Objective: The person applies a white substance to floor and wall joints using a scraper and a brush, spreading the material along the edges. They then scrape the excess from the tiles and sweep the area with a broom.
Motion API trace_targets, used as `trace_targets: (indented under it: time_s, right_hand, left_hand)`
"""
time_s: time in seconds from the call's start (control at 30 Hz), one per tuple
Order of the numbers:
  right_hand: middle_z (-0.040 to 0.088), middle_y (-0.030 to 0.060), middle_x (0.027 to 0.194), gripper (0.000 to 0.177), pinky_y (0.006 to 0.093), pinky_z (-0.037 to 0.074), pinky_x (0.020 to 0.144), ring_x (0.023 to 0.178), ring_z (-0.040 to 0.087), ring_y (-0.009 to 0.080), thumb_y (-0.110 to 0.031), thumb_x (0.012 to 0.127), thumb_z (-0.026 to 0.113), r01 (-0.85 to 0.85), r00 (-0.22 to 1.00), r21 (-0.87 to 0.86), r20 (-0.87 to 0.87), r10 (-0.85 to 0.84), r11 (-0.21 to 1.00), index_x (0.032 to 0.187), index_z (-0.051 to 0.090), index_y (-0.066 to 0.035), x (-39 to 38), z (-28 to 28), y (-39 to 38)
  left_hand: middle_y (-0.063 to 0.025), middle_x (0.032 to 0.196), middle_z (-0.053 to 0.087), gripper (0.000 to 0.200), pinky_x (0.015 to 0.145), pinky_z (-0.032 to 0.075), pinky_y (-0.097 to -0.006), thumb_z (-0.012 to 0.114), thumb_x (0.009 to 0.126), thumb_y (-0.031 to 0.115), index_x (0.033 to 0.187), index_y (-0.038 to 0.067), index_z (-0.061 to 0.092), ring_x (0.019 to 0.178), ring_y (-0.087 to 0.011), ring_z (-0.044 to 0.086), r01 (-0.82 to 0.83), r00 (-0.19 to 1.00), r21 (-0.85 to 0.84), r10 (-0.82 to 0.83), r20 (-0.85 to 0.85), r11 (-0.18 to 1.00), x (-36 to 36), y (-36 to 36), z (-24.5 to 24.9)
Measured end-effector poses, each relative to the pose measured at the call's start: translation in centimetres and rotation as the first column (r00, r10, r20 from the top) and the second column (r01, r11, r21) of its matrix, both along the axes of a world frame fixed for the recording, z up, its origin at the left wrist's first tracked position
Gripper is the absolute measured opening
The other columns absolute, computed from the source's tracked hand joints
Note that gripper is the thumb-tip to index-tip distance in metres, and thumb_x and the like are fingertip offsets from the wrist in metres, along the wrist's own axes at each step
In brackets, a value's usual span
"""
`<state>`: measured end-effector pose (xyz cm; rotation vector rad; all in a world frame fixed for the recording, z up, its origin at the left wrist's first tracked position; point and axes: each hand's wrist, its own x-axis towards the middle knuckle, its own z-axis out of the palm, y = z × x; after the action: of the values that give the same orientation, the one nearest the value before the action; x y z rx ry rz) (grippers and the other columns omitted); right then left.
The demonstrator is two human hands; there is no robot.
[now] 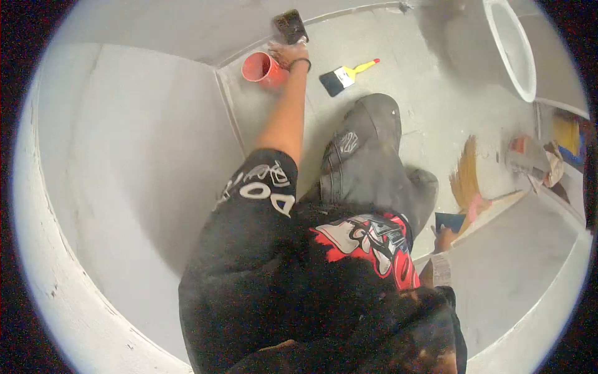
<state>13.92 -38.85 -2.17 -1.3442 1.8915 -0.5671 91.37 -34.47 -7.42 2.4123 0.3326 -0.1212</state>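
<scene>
My left hand [288, 53] reaches far forward, close to the wall at floor level. It is closed on a flat tool [290, 26] with a dark squarish head and a pale neck. An orange-red cup [261, 67] stands right beside that hand, its mouth tilted towards me. On the floor to the right lies a paintbrush [349, 76] with dark bristles and a yellow handle tipped in red. Low at the right, my right hand [443, 239] grips a dark blue flat piece [450, 221]; my clothing hides part of that forearm.
A broom [468, 177] with straw bristles lies at the right. Behind it is a grey-and-red container [528, 156] with crumpled material. A white oval rim [529, 81] juts in at upper right. Pale walls [131, 143] border the floor, and my bent leg [367, 149] occupies its middle.
</scene>
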Motion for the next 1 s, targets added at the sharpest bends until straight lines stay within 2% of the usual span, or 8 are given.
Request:
trace_targets:
  time_s: [0.03, 0.17, 0.23, 0.33, 0.43, 0.7, 0.93, 1.0]
  right_hand:
    - [0.058, 0.0164, 0.096, 0.038, 0.0325, 0.052, 0.054, 0.071, 0.058, 0.0250, -0.001, 0.072, 0.054, -0.251, 0.951, -0.049, -0.198, 0.237, 0.967, 0.110, 0.050, -0.004, -12.0, -7.3, -0.8]
    - [0.058, 0.0161, 0.094, 0.031, 0.0343, 0.052, 0.061, 0.065, 0.058, 0.0233, -0.007, 0.073, 0.058, -0.317, 0.944, 0.066, -0.069, 0.322, 0.946, 0.103, 0.051, -0.002, -6.4, -2.7, 3.1]
    - [0.056, 0.0153, 0.106, 0.041, 0.0384, 0.048, 0.080, 0.084, 0.059, 0.0256, -0.015, 0.076, 0.058, -0.303, 0.846, 0.567, -0.210, 0.490, 0.766, 0.114, 0.048, -0.004, -8.4, -5.3, 5.8]
    - [0.059, 0.0058, 0.089, 0.032, 0.0341, 0.051, 0.063, 0.068, 0.057, 0.0194, -0.025, 0.082, 0.053, 0.059, 0.994, 0.593, -0.106, 0.005, 0.803, 0.107, 0.056, -0.005, -0.6, -1.1, 11.4]
    - [0.059, 0.0062, 0.092, 0.034, 0.0337, 0.051, 0.064, 0.071, 0.057, 0.0195, -0.025, 0.082, 0.054, 0.059, 0.984, 0.566, 0.104, -0.142, 0.822, 0.109, 0.054, -0.004, 1.4, -1.5, 12.5]
    - [0.059, 0.0072, 0.100, 0.041, 0.0325, 0.049, 0.068, 0.081, 0.058, 0.0196, -0.026, 0.082, 0.056, 0.048, 0.933, 0.592, 0.261, -0.248, 0.804, 0.116, 0.050, -0.003, 4.5, -0.9, 8.7]
    - [0.059, 0.0080, 0.106, 0.047, 0.0317, 0.048, 0.071, 0.088, 0.058, 0.0198, -0.026, 0.082, 0.057, 0.031, 0.905, 0.589, 0.327, -0.273, 0.808, 0.121, 0.047, -0.002, 6.3, -1.1, 5.2]
    - [0.059, 0.0074, 0.107, 0.052, 0.0317, 0.048, 0.071, 0.089, 0.058, 0.0195, -0.022, 0.078, 0.063, -0.205, 0.935, 0.549, 0.356, -0.004, 0.811, 0.124, 0.045, -0.004, 6.5, -1.5, 3.7]
  left_hand:
    - [-0.0258, 0.133, 0.031, 0.107, 0.102, 0.028, -0.0441, 0.078, 0.056, 0.045, 0.132, -0.003, 0.021, 0.123, -0.0380, 0.033, -0.088, 0.996, 0.000, 0.088, 0.002, 0.996, 0.5, -0.2, -0.6]
    - [-0.0272, 0.132, 0.032, 0.111, 0.104, 0.028, -0.0392, 0.079, 0.055, 0.045, 0.132, -0.006, 0.018, 0.124, -0.0360, 0.034, 0.027, 0.990, -0.008, -0.028, -0.135, 1.000, 1.8, -0.3, -0.9]
    - [-0.0278, 0.132, 0.032, 0.112, 0.104, 0.028, -0.0386, 0.079, 0.055, 0.045, 0.132, -0.007, 0.017, 0.125, -0.0362, 0.032, 0.032, 0.995, -0.018, -0.033, -0.096, 0.999, 1.4, -1.4, -0.7]
    - [-0.0231, 0.138, 0.023, 0.113, 0.104, 0.030, -0.0392, 0.080, 0.055, 0.042, 0.134, -0.002, 0.014, 0.128, -0.0328, 0.026, -0.040, 0.999, 0.139, 0.038, 0.019, 0.989, 1.0, -2.9, -0.8]
    - [-0.0235, 0.130, 0.033, 0.107, 0.099, 0.036, -0.0403, 0.082, 0.053, 0.039, 0.130, -0.001, 0.019, 0.123, -0.0344, 0.033, -0.124, 0.991, 0.160, 0.115, 0.065, 0.979, 1.9, -3.7, -1.2]
    - [-0.0219, 0.125, 0.041, 0.103, 0.101, 0.033, -0.0406, 0.080, 0.056, 0.041, 0.129, -0.003, 0.022, 0.121, -0.0342, 0.036, -0.146, 0.989, 0.290, 0.150, 0.010, 0.946, 2.5, -5.6, -0.9]
    - [-0.0211, 0.114, 0.048, 0.095, 0.093, 0.039, -0.0416, 0.078, 0.060, 0.033, 0.128, -0.003, 0.023, 0.111, -0.0340, 0.045, -0.277, 0.949, 0.099, 0.256, 0.185, 0.956, 3.3, -6.4, -0.8]
    - [-0.0244, 0.121, 0.042, 0.099, 0.098, 0.034, -0.0392, 0.075, 0.064, 0.035, 0.130, -0.007, 0.015, 0.115, -0.0331, 0.042, -0.259, 0.963, 0.041, 0.255, 0.080, 0.965, 4.6, -6.1, -1.9]
